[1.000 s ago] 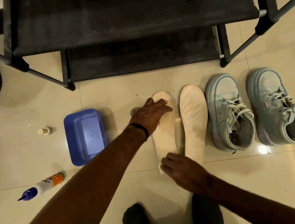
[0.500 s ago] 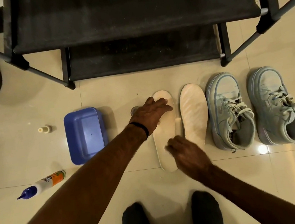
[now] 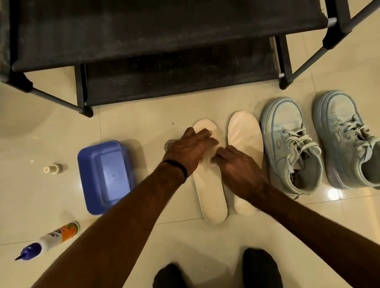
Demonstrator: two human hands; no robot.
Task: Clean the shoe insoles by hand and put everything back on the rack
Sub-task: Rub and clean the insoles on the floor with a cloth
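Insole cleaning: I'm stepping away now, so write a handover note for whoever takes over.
Left hand presses flat on the toe end of the left insole. Right hand, fingers curled, rubs its middle; whether it holds a cloth cannot be told. Right insole lies alongside, two shoes to its right, all on the floor before the empty rack. Blue tub and bottle lie left. Left to do: finish cleaning, refit insoles, rack everything.

The right hand (image 3: 239,170) has slid up the left insole (image 3: 210,188) from heel to forefoot.
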